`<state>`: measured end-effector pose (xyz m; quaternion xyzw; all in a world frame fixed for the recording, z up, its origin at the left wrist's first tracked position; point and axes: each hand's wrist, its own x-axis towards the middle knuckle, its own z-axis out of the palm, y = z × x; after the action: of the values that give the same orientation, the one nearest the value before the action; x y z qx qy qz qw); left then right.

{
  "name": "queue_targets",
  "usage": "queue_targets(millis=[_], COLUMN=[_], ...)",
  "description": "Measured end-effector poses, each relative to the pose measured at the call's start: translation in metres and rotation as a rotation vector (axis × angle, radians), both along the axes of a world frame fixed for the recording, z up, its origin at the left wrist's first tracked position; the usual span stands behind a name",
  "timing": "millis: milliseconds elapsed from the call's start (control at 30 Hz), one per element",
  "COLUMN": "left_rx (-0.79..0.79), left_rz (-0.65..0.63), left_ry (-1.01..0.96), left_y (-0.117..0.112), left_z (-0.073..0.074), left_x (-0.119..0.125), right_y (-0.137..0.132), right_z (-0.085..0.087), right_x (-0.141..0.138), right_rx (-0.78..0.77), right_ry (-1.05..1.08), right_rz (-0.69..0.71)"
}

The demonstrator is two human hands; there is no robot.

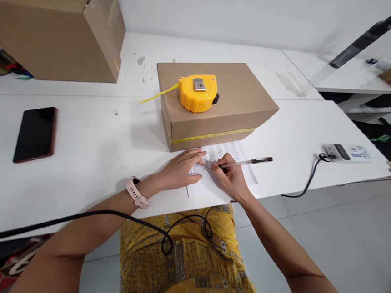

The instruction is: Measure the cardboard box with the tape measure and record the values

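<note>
My right hand (230, 176) is closed around a pen (251, 161), its tip on a printed sheet of paper (221, 154) at the table's front edge. My left hand (183, 168) lies flat on the sheet's left part, fingers stretched out, a pink watch on its wrist. Just behind the paper stands a small cardboard box (232, 102) with a yellow tape measure (198, 93) on top. The tape's yellow blade runs along the box's front lower edge.
A black phone (36, 133) lies at the left of the white table (89, 151). A large cardboard box (59, 35) stands at the back left. A power strip (345, 152) with a black cable sits at the right edge. A black cable crosses my lap.
</note>
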<state>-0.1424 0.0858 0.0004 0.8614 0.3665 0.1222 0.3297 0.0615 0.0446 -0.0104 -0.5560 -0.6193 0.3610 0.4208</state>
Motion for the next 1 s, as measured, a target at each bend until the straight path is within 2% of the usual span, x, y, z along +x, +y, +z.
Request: queue_targets(millis=[333, 1000], left_rx=[0.023, 0.030], left_rz=[0.003, 0.004], left_ry=[-0.018, -0.028], left_y=[0.0004, 0.0007], left_z=[-0.0031, -0.0044], left_x=[0.0002, -0.0008], right_y=[0.0006, 0.0007], right_z=[-0.0015, -0.0026], right_x=[-0.0002, 0.0020], right_rx=[0.038, 0.015], right_ry=[-0.014, -0.033], right_rz=[-0.035, -0.041])
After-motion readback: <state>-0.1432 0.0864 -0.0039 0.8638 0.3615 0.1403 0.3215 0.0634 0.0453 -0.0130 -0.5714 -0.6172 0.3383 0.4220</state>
